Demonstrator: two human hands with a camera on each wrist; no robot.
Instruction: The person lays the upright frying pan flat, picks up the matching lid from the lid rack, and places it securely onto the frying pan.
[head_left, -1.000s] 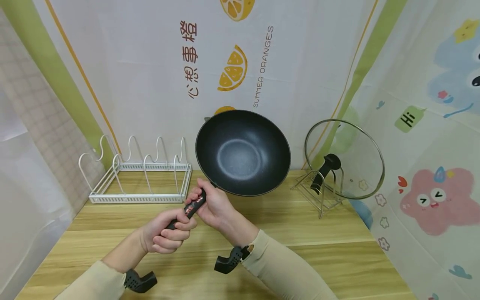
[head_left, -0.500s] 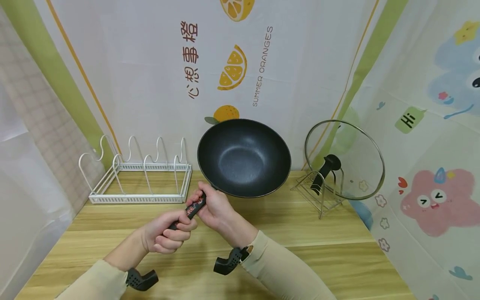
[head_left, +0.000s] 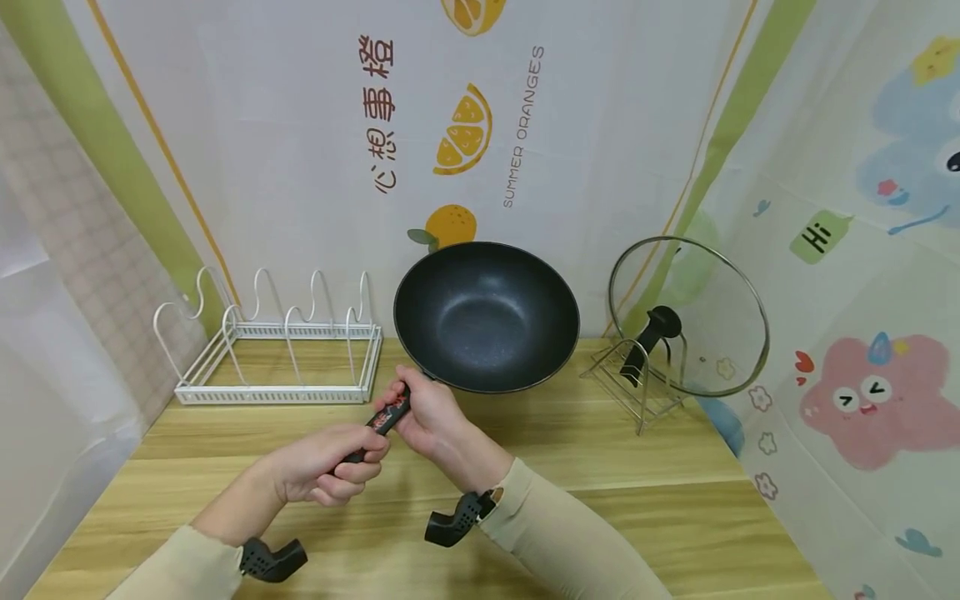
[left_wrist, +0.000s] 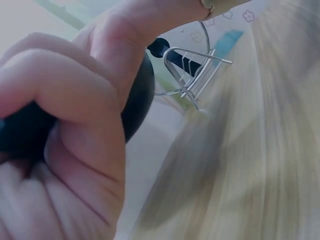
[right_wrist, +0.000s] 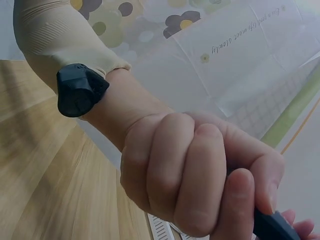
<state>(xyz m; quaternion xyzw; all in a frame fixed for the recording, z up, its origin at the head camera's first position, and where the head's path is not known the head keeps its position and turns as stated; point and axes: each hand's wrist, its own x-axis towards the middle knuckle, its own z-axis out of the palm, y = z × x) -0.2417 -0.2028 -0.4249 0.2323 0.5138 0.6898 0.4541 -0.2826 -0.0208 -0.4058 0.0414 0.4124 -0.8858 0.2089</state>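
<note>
From the wok [head_left: 483, 325], a white rack [head_left: 273, 397] stands at 9 o'clock, a glass lid [head_left: 697, 308] in a wire stand [head_left: 642, 400] at 3; at 7, left hand [head_left: 330, 465] and right hand [head_left: 431, 414] wrap their fingers round the wok's handle [head_left: 390, 412]. Wood-grain table [head_left: 697, 525] lies at 6, printed curtain [head_left: 300, 167] at 12.

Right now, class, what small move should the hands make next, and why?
Probably ease the wok left toward the white rack: left hand and right hand both grip the wok's black handle, the rack stands nearby, and the lid already leans in the wire stand.
</note>
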